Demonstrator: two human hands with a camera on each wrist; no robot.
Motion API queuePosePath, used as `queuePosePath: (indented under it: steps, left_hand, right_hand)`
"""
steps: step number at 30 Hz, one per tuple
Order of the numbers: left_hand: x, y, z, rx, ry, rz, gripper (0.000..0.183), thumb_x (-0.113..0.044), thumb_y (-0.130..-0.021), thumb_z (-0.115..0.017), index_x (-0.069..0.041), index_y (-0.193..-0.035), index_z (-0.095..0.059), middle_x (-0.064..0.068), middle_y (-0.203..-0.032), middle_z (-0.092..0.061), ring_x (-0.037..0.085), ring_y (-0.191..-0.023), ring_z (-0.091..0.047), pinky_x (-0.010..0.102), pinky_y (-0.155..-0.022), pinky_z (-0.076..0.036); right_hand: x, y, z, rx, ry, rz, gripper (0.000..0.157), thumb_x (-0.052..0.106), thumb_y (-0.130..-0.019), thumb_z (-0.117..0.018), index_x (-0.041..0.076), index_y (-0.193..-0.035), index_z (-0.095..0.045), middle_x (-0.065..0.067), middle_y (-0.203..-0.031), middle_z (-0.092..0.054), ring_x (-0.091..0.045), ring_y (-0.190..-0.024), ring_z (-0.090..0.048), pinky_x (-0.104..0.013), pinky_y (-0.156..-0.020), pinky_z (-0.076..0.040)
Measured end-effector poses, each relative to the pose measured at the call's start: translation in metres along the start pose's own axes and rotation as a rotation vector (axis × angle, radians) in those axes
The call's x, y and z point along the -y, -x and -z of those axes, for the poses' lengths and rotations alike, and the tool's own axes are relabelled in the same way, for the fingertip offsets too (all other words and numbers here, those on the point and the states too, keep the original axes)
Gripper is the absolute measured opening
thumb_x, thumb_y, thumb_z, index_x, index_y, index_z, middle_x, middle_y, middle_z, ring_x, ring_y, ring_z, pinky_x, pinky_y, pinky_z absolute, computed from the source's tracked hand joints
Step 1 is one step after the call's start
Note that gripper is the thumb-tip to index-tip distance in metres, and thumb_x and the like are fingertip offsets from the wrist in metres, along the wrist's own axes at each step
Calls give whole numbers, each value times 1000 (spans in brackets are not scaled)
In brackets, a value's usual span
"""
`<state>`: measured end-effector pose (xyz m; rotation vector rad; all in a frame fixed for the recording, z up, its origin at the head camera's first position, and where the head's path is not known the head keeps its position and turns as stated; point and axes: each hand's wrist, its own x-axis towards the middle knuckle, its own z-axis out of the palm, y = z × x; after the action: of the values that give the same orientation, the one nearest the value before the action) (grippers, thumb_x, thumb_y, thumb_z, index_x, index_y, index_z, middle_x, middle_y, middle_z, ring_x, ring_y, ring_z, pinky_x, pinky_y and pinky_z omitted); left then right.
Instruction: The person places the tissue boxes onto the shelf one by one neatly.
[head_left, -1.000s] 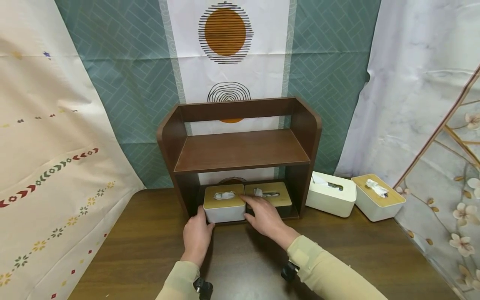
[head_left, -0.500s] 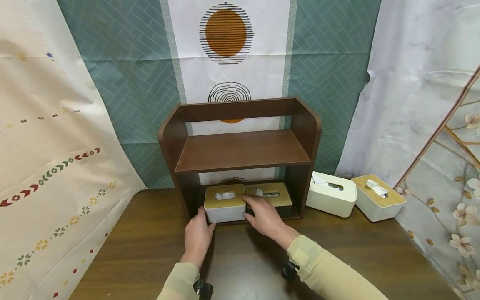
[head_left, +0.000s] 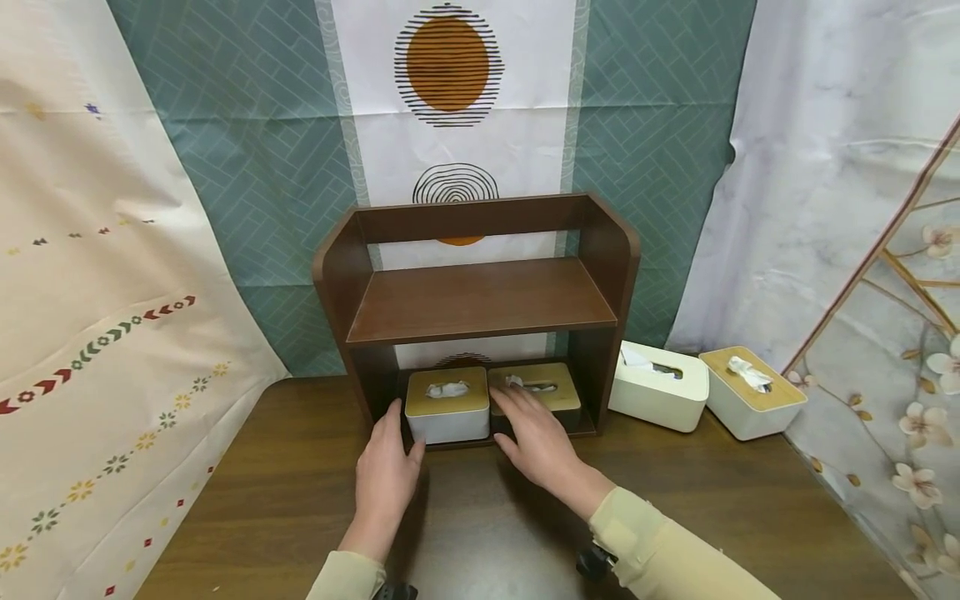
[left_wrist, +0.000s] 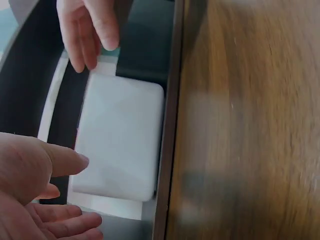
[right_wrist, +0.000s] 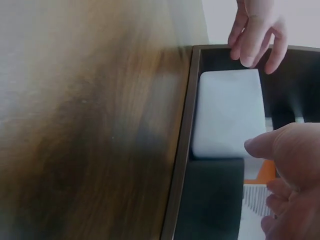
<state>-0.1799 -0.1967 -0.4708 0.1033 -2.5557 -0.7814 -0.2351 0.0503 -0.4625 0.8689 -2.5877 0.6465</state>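
A white tissue box (head_left: 450,427) with a wooden lid stands on the shelf unit's lower level, a tissue poking from its slot. Directly to its right is a dark tissue box (head_left: 566,408), also wood-lidded and partly covered by my right hand (head_left: 536,442). My left hand (head_left: 384,479) is beside the white box's left side, fingers extended and thumb near its front corner. In the left wrist view, the fingers of my left hand (left_wrist: 35,195) are apart from the box. Both hands look loose, holding nothing.
The brown two-level shelf unit (head_left: 483,300) stands at the back of the wooden table (head_left: 300,500). Right of it are an all-white tissue box (head_left: 660,387) and another white tissue box with a wooden lid (head_left: 757,396). Patterned cloths hang around the table.
Both hands have loosened from the white tissue box. The left hand has drawn slightly left and its fingers straightened; the right hand has shifted right, over the dark box. The boxes look unmoved.
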Motion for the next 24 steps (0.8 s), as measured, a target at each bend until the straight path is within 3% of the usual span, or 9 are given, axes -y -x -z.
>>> queuePosePath:
  steps: [5, 12, 18, 24]
  left_hand:
    - [-14, 9, 6, -31, -1, -38, 63, -10, -100, -82, 7, -154, -55, 29, -155, -57, 50, -139, -59, 65, -107, -53]
    - [-39, 20, 8, -79, -61, -148, 61, -11, -99, -83, 3, -152, -58, 29, -157, -56, 49, -147, -50, 64, -108, -53]
    - [-57, 29, 0, -89, -73, -247, 63, -15, -99, -84, 1, -154, -58, 28, -158, -56, 51, -149, -50, 64, -116, -46]
    - [-85, 43, -13, -46, -69, -285, 61, -21, -101, -84, -2, -153, -60, 25, -160, -55, 49, -150, -49, 67, -116, -45]
  right_hand:
    - [0, 19, 13, -9, 6, 26, 71, 16, -99, -86, -1, -160, -53, -24, -164, -53, -44, -155, -45, -62, -125, -36]
    - [-5, 48, 32, -8, 38, -2, 73, 19, -100, -85, -1, -162, -52, -22, -168, -49, -42, -158, -41, -61, -128, -32]
    - [-13, 71, 49, -4, 60, -57, 76, 34, -103, -81, 1, -163, -51, -19, -169, -47, -40, -160, -39, -58, -131, -27]
    - [-23, 90, 62, -7, 89, -95, 82, 43, -101, -82, 2, -164, -51, -19, -169, -48, -40, -160, -38, -59, -130, -27]
